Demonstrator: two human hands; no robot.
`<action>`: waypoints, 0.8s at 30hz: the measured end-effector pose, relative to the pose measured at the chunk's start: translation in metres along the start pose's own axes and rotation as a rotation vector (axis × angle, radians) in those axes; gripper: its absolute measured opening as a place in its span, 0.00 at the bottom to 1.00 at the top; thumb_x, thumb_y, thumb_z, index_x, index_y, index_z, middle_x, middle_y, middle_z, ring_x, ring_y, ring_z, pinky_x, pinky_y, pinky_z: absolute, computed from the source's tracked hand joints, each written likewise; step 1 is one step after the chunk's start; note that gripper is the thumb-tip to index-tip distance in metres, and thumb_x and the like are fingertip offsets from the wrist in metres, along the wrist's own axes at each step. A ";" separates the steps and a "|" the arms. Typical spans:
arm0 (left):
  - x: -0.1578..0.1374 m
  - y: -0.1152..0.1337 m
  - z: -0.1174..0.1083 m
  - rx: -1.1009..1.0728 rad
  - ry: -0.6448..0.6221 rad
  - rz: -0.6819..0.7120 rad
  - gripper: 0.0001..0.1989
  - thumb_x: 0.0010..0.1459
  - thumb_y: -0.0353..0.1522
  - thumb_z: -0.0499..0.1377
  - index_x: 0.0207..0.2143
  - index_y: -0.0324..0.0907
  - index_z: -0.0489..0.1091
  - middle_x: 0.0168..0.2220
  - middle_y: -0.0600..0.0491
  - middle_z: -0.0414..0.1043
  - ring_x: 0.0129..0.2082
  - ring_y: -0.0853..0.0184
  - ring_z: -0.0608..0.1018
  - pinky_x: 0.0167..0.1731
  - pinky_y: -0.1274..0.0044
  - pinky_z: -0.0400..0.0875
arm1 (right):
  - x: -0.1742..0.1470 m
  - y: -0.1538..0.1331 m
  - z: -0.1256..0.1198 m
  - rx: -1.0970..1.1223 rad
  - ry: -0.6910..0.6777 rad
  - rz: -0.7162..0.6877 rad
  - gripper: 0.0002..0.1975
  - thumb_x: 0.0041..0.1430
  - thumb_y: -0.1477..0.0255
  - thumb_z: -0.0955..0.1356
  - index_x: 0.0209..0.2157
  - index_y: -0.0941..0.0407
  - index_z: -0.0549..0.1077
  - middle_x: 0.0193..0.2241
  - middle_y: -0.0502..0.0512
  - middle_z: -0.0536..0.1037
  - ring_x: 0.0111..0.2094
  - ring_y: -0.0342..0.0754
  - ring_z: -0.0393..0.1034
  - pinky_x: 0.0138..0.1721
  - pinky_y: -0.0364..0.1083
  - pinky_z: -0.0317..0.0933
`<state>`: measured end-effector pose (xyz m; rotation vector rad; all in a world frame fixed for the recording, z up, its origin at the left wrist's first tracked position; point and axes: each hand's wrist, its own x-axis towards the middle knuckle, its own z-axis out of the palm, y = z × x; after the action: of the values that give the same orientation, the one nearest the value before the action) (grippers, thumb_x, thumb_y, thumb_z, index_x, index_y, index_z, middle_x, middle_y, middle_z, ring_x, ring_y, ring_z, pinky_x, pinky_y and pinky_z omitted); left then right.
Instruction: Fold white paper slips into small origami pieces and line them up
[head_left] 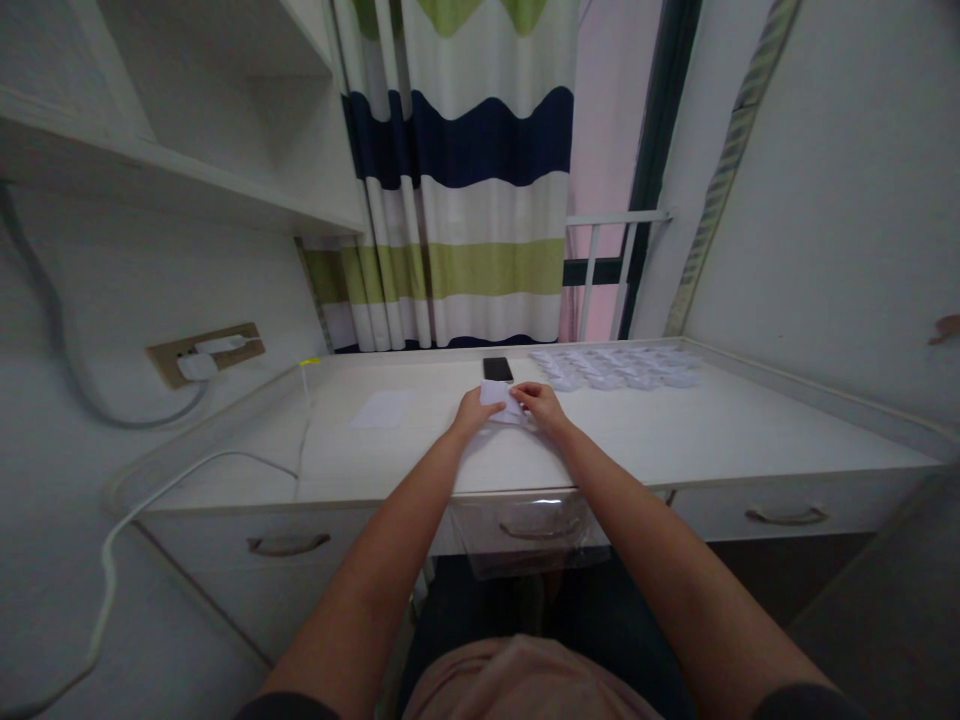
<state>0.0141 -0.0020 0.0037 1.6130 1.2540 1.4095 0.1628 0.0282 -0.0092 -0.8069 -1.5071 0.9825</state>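
Note:
A small piece of white paper [495,394], which looks folded, is held between my two hands just above the desk. My left hand [471,411] grips its left side, with the thumb lying across the front. At its right edge, the fingertips of my right hand [541,404] pinch the paper. Behind it on the desk lies a black phone-like slab [496,369]. Several small folded white paper pieces [615,367] sit in rows at the back right. Flat on the left part of the desk is a stack or sheet of white paper [381,409].
The white desk [720,430] has drawers under its front edge. A clear plastic sheet [525,540] hangs over the middle drawer. A white cable [225,456] runs across the left side from a wall socket [206,355]. Shelves [225,190] overhang the upper left; a striped curtain [487,210] hangs behind.

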 end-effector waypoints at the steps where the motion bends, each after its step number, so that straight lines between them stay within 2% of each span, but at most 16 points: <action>1: -0.001 0.001 0.001 0.024 0.001 0.007 0.16 0.37 0.25 0.64 0.33 0.35 0.71 0.35 0.47 0.75 0.35 0.62 0.76 0.38 0.72 0.68 | 0.000 -0.001 0.000 0.004 0.008 -0.002 0.16 0.36 0.59 0.70 0.22 0.58 0.72 0.18 0.49 0.69 0.21 0.41 0.60 0.23 0.42 0.55; 7: -0.005 0.006 0.003 0.087 0.004 0.075 0.19 0.38 0.24 0.64 0.37 0.36 0.68 0.38 0.48 0.74 0.36 0.64 0.75 0.39 0.74 0.68 | 0.000 -0.001 0.001 0.016 0.042 -0.014 0.14 0.36 0.61 0.70 0.20 0.57 0.69 0.16 0.47 0.67 0.20 0.41 0.59 0.21 0.42 0.54; 14: -0.006 0.006 0.004 0.106 -0.031 0.081 0.19 0.38 0.25 0.64 0.37 0.36 0.67 0.38 0.49 0.73 0.37 0.64 0.74 0.40 0.73 0.67 | 0.001 0.001 0.001 0.004 0.057 -0.070 0.15 0.36 0.59 0.70 0.20 0.57 0.68 0.15 0.46 0.65 0.19 0.40 0.57 0.20 0.41 0.52; 19: -0.004 0.005 0.003 0.080 0.033 0.092 0.18 0.37 0.25 0.63 0.35 0.37 0.67 0.37 0.49 0.72 0.38 0.62 0.73 0.41 0.72 0.66 | -0.001 -0.001 0.001 -0.002 0.010 -0.021 0.17 0.38 0.57 0.69 0.22 0.57 0.69 0.17 0.48 0.67 0.20 0.41 0.60 0.22 0.42 0.55; 24: -0.002 0.004 0.003 0.029 0.072 0.065 0.19 0.34 0.24 0.64 0.34 0.37 0.67 0.36 0.49 0.72 0.38 0.61 0.73 0.42 0.72 0.65 | -0.001 -0.002 0.000 -0.046 -0.014 -0.029 0.18 0.36 0.56 0.70 0.19 0.58 0.69 0.15 0.48 0.66 0.19 0.40 0.58 0.21 0.42 0.54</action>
<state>0.0176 -0.0053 0.0060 1.6491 1.2787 1.5080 0.1628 0.0259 -0.0076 -0.8102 -1.5534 0.9370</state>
